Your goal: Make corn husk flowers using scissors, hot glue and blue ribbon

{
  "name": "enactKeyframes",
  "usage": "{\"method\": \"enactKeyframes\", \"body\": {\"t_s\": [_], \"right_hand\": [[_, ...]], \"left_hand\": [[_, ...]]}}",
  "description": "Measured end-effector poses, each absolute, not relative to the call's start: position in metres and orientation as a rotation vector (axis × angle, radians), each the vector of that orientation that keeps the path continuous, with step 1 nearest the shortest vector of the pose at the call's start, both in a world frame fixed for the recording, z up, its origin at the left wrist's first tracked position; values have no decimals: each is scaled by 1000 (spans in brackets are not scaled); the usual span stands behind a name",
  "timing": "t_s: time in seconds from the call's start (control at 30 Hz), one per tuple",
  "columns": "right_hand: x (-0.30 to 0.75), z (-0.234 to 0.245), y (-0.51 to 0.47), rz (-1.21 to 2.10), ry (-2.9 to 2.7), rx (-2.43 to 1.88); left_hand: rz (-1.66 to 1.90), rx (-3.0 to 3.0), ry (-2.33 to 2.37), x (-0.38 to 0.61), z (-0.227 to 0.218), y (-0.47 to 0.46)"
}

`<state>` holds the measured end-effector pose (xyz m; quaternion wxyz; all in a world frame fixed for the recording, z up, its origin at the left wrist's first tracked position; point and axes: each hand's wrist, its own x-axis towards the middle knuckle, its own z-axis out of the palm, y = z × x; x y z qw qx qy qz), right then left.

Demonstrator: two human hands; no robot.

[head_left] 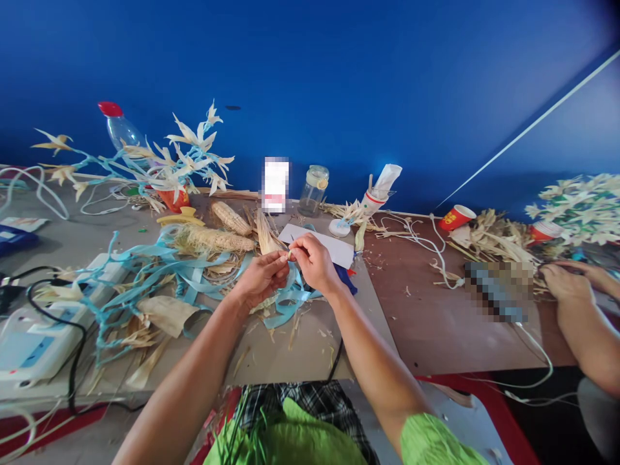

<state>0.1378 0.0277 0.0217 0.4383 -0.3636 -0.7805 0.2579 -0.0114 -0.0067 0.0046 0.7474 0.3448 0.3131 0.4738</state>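
Pinching a small pale husk-like piece (pixel 289 256) from both sides, the left hand (pixel 264 274) and right hand (pixel 312 258) meet fingertip to fingertip above the beige-grey bench (pixel 310 361), nearer its back edge than the viewer. Both hands are narrow, fingers curled; the piece is mostly covered, so I cannot tell which way its long axis points. Just behind the left hand stands a fan-shaped dried corn husk (pixel 266 236), long axis running from the back edge toward the hands. Behind the right hand lies a flat white rectangular item (pixel 339 248), slanting down toward the right. Pale-blue fabric ribbons (pixel 194 278) spread below and left of the hands, with two yellowish corn cobs (pixel 231 217) beyond them.

Between the wrists and the bench's front edge are loose shreds, leaving the forearms low-lying room. To the left, a white power strip (pixel 43 342) crowds the front left corner. Along the back edge stand a bright-screened phone (pixel 275 184) and a clear glass jar (pixel 314 192). Right of the seam, the brown tabletop (pixel 416 323) gives the broadest room, thinly strewn with shreds; at its far right is a co-worker's hand (pixel 566 283).
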Motion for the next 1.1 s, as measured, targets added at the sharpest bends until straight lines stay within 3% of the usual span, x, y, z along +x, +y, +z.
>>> {"method": "enactKeyframes", "body": {"t_s": [0.53,0.67,0.8,1.1], "right_hand": [[137,20,27,616,-1877,-898],[136,18,25,648,-1807,-944],[127,19,18,678,-2089,-834],[119,16,4,255,-2600,-879]], "left_hand": [[1178,796,843,-6,11,-7],[1324,739,867,-11,14,-4],[1541,659,812,-21,16,0],[1725,594,785,-35,9,8]]}}
